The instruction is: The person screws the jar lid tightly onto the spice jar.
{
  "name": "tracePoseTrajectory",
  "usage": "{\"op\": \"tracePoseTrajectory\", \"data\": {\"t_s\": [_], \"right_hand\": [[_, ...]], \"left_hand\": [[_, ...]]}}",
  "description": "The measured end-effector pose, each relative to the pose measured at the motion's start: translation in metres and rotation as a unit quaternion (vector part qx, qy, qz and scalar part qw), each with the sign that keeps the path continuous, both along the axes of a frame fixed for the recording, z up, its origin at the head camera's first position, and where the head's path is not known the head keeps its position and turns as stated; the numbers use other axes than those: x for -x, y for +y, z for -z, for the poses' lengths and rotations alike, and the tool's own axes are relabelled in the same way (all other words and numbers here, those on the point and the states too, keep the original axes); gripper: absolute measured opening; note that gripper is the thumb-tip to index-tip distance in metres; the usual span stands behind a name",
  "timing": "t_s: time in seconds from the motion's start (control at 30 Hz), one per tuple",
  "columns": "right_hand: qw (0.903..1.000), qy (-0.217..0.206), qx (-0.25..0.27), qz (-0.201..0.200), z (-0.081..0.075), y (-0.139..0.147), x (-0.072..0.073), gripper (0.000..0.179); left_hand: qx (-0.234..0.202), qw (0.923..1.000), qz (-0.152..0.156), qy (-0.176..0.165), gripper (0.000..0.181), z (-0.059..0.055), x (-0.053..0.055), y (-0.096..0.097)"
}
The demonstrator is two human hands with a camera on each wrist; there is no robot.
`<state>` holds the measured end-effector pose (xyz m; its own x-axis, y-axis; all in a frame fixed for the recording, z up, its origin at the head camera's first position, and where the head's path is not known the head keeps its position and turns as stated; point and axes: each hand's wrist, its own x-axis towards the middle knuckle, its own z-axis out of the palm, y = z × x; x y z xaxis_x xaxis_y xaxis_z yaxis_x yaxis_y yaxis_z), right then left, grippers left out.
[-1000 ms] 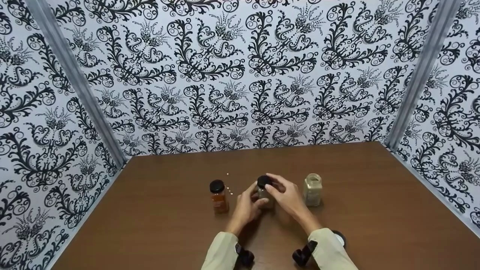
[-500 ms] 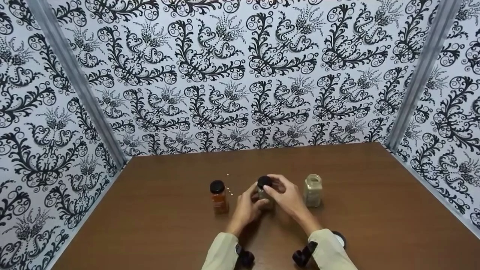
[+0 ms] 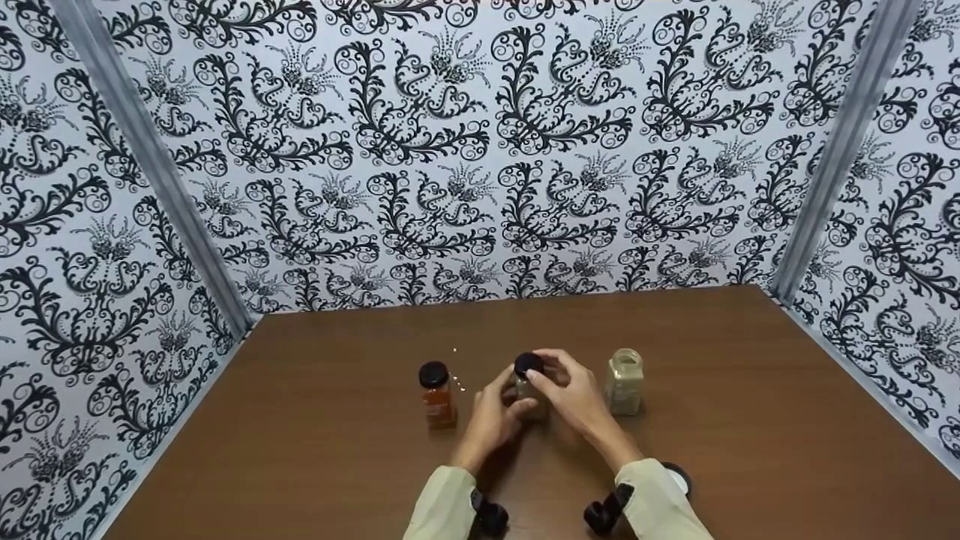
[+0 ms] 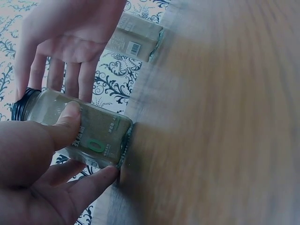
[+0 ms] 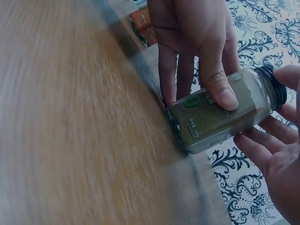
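Observation:
Between the two hands a glass spice jar [image 4: 101, 129] of brownish-green powder stands upright on the table, its black lid [image 3: 529, 364] on top. The left hand [image 3: 491, 415] grips the jar's body, thumb [image 5: 227, 98] across the printed label and fingers round the far side. With thumb and fingertips, the right hand [image 3: 576, 394] pinches the lid's rim; its other fingers spread beside the glass. Just right of that hand is an uncapped jar [image 3: 625, 382] of pale greenish powder. To the left of the hands stands a jar [image 3: 438, 396] of orange-red powder under a black lid.
A loose black lid with a white inside [image 3: 679, 477] lies by the right sleeve. Small pale crumbs [image 3: 458, 382] dot the wooden table [image 3: 337, 450] beside the orange-red jar. Patterned panels [image 3: 442, 187] enclose the table's back and sides.

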<state>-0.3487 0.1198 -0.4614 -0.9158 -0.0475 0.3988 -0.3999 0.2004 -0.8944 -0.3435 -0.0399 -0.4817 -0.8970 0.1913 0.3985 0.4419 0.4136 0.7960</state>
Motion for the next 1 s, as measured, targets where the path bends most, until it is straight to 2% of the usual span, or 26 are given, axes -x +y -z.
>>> {"op": "tracePoseTrajectory", "data": {"t_s": [0.17,0.37,0.57,0.8,1.0], "right_hand": [[0.9999,0.000,-0.016,0.001,0.0005,0.0003,0.0000,0.033],[0.9984,0.022,-0.052,0.005,0.0019,0.0022,0.0008,0.037],[0.9990,0.001,-0.044,0.009,-0.0004,0.0016,-0.0015,0.031],[0.9995,-0.004,-0.031,0.006,-0.0001,0.0015,-0.0024,0.029],[0.9982,0.009,-0.058,0.010,-0.0010,0.0019,-0.0022,0.036]], "left_hand": [[0.006,1.0000,-0.006,0.002,0.060,0.0004,-0.0005,-0.0002],[0.006,0.9999,-0.009,0.007,0.058,0.0008,0.0003,0.0004],[-0.001,1.0000,0.001,-0.002,0.059,0.0006,0.0001,0.0004],[-0.002,0.9999,0.008,-0.006,0.057,-0.0002,-0.0021,0.0005],[0.006,1.0000,-0.001,-0.004,0.057,-0.0001,-0.0014,0.0001]]}}
